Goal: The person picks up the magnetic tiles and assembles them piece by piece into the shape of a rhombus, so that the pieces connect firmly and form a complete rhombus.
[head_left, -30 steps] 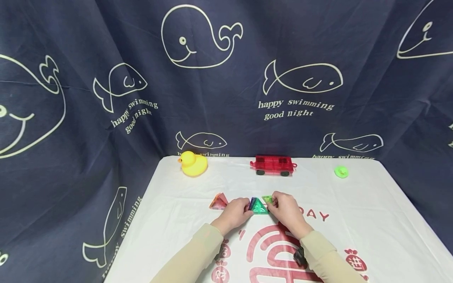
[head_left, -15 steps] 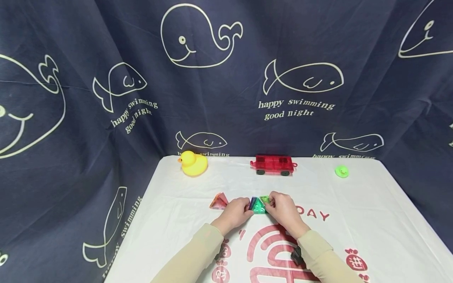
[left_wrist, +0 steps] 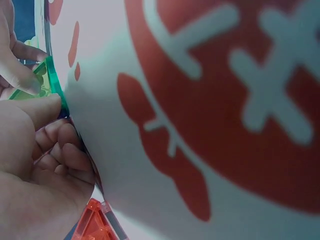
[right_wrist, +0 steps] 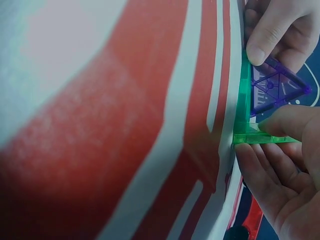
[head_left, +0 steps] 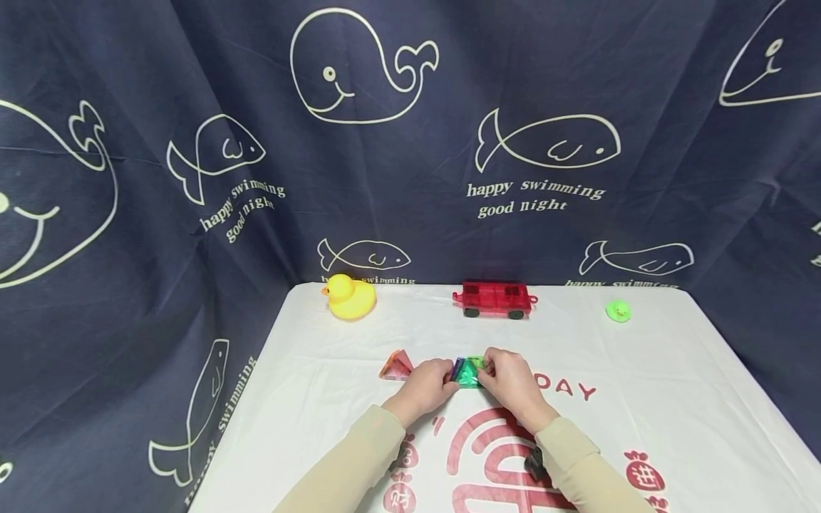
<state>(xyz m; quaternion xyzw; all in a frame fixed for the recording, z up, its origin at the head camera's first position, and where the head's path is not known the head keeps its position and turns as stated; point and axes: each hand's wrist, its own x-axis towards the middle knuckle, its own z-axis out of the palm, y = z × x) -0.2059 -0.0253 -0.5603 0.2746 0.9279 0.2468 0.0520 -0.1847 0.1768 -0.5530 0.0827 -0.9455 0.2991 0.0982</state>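
Observation:
Three translucent triangular magnetic tiles stand together on the table, between the hands. A teal magnetic tile point(head_left: 467, 375) faces the person, with a purple magnetic tile point(right_wrist: 270, 84) meeting it on the left side. My left hand point(head_left: 426, 382) pinches the purple tile by its corner, thumb inside at the teal edge and fingers behind. On the right, a light green magnetic tile point(right_wrist: 249, 138) is pinched between thumb and fingers of my right hand point(head_left: 511, 379), its edge at the teal tile's edge. Fingers partly hide the green tile in the head view.
Left of the hands stands a small orange-red pyramid of tiles point(head_left: 397, 365). Along the back of the white-covered table point(head_left: 308, 406) are a yellow duck point(head_left: 352, 299), a red wheeled wagon base point(head_left: 494, 298) and a small green duck point(head_left: 618, 311). A dark curtain point(head_left: 410, 171) hangs behind.
My right hand has moved slightly left, bringing the light green tile from a gap up against the teal tile. The left hand has stayed in place.

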